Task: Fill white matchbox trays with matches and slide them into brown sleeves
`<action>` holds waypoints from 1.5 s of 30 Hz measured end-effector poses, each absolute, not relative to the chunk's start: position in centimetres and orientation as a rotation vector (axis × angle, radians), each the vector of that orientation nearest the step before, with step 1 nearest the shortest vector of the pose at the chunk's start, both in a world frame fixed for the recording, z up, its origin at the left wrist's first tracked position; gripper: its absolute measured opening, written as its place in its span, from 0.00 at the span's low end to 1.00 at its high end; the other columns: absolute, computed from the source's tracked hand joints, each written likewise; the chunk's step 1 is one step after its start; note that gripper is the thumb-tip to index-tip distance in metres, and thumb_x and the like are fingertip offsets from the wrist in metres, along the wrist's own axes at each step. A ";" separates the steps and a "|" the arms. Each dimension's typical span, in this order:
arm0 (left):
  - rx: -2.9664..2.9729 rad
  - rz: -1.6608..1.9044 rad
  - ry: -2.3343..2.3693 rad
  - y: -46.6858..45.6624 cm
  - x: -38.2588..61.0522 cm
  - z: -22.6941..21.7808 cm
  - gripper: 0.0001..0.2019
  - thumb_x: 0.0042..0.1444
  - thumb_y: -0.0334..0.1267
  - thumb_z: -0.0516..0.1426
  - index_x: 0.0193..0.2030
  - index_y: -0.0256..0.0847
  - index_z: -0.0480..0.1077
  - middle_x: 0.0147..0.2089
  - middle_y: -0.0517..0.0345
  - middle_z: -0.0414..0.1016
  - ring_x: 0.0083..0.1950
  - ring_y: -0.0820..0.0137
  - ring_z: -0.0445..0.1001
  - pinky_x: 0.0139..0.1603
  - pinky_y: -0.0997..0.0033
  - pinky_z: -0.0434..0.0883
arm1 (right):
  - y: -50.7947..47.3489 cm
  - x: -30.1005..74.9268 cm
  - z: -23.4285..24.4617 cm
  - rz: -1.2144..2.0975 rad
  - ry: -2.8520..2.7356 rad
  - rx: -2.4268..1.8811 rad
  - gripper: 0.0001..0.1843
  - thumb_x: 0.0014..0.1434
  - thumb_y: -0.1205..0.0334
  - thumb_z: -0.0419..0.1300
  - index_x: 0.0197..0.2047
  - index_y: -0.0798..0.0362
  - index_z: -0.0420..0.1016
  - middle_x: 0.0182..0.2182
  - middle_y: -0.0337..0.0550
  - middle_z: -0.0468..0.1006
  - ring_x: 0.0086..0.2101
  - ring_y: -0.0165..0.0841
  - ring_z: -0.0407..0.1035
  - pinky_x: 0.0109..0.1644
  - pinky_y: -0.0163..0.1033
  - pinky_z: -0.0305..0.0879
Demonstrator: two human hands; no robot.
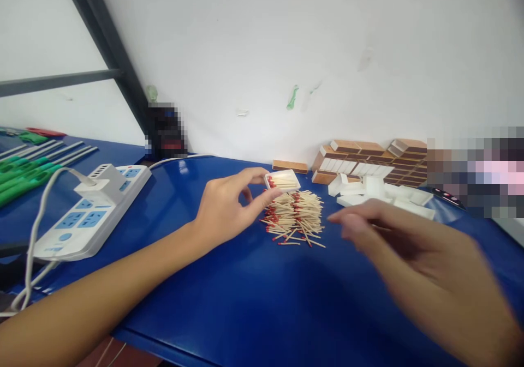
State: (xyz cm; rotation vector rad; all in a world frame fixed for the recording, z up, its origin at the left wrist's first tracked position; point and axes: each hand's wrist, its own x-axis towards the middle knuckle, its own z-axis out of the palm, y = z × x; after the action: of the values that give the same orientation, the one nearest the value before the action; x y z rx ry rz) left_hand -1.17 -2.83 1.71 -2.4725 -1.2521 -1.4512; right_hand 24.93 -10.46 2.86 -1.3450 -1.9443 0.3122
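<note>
My left hand is closed around the edges of a small white matchbox tray. Several red-tipped matches lie side by side in the tray, which is tilted toward me. Directly below it, a loose pile of matches rests on the blue table. To the right of the pile, my right hand hovers over the table, slightly blurred, with thumb and forefinger drawn together. What these fingers hold, if anything, cannot be made out.
White empty trays lie in a heap behind my right hand. Stacked matchboxes line the wall, with one more box to their left. A white power strip with a cable stands at left, near green-handled rods.
</note>
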 end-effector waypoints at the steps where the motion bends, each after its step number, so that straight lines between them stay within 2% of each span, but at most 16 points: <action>1: -2.455 -1.461 -1.267 -2.8 -1.2 1.8 0.14 0.63 0.46 0.65 0.50 0.41 0.76 0.42 0.64 0.85 0.27 0.80 0.75 0.29 0.78 0.72 | -9.6 24.3 2.9 0.333 -2.012 -1.358 0.12 0.70 0.50 0.57 0.40 0.46 0.79 0.31 0.39 0.80 0.28 0.34 0.72 0.30 0.38 0.67; 4: -2.463 -1.454 -1.247 -2.7 -1.1 1.8 0.14 0.63 0.46 0.65 0.50 0.41 0.76 0.42 0.63 0.85 0.27 0.80 0.75 0.29 0.78 0.72 | -8.0 23.6 1.8 0.318 -2.241 -1.420 0.07 0.67 0.58 0.59 0.36 0.48 0.75 0.30 0.39 0.77 0.27 0.32 0.68 0.30 0.38 0.63; 7: -2.515 -1.415 -1.169 -2.9 -1.1 1.5 0.15 0.64 0.47 0.64 0.51 0.40 0.76 0.42 0.62 0.85 0.28 0.79 0.77 0.28 0.78 0.72 | -7.2 24.1 0.2 0.231 -2.302 -1.472 0.07 0.68 0.61 0.57 0.37 0.50 0.74 0.33 0.41 0.75 0.30 0.33 0.69 0.34 0.40 0.62; 10: -2.564 -1.333 -1.093 -3.0 -1.1 1.1 0.17 0.65 0.49 0.63 0.53 0.39 0.75 0.41 0.61 0.85 0.29 0.78 0.78 0.29 0.77 0.73 | -6.6 24.8 -0.3 0.196 -2.339 -1.410 0.10 0.70 0.61 0.52 0.42 0.50 0.75 0.37 0.44 0.75 0.33 0.34 0.70 0.38 0.41 0.63; 17: -2.601 -1.263 -1.045 -3.1 -0.8 0.6 0.17 0.65 0.49 0.62 0.53 0.39 0.74 0.40 0.62 0.84 0.29 0.76 0.78 0.31 0.76 0.73 | -6.5 24.2 0.4 0.254 -2.232 -1.555 0.12 0.65 0.53 0.60 0.32 0.49 0.74 0.30 0.40 0.73 0.30 0.33 0.67 0.34 0.40 0.60; 27: -2.600 -1.260 -1.032 -3.2 -0.8 0.6 0.18 0.65 0.50 0.62 0.54 0.39 0.74 0.40 0.62 0.84 0.28 0.78 0.77 0.28 0.77 0.72 | -6.4 23.5 0.0 0.361 -2.213 -1.625 0.10 0.65 0.59 0.59 0.31 0.50 0.74 0.31 0.40 0.74 0.29 0.32 0.67 0.33 0.39 0.60; 33: -2.595 -1.244 -1.041 -3.1 -0.9 0.7 0.17 0.66 0.51 0.61 0.52 0.40 0.74 0.39 0.62 0.84 0.28 0.77 0.77 0.27 0.76 0.72 | -6.0 24.5 0.6 0.299 -2.229 -1.562 0.08 0.66 0.61 0.59 0.33 0.50 0.74 0.31 0.40 0.74 0.31 0.32 0.67 0.35 0.39 0.61; 39: -2.630 -1.234 -1.025 -3.2 -0.8 0.5 0.18 0.66 0.50 0.61 0.54 0.40 0.74 0.41 0.60 0.85 0.29 0.77 0.78 0.27 0.76 0.71 | -5.8 25.1 0.5 0.315 -2.423 -1.381 0.07 0.69 0.63 0.56 0.43 0.50 0.76 0.39 0.44 0.74 0.37 0.35 0.70 0.41 0.41 0.65; 45: -2.632 -1.214 -1.031 -3.1 -0.9 0.6 0.18 0.66 0.50 0.61 0.54 0.40 0.74 0.43 0.59 0.85 0.29 0.77 0.78 0.26 0.76 0.71 | -6.0 25.1 0.5 0.308 -2.443 -1.355 0.07 0.68 0.65 0.57 0.37 0.51 0.71 0.39 0.43 0.73 0.36 0.33 0.70 0.39 0.40 0.65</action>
State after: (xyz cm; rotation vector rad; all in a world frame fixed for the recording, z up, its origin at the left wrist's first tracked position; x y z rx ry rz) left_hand -0.91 -3.10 0.63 -2.6317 -1.0310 -1.2138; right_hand 25.13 -5.95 0.47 -1.3548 -2.4433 0.3085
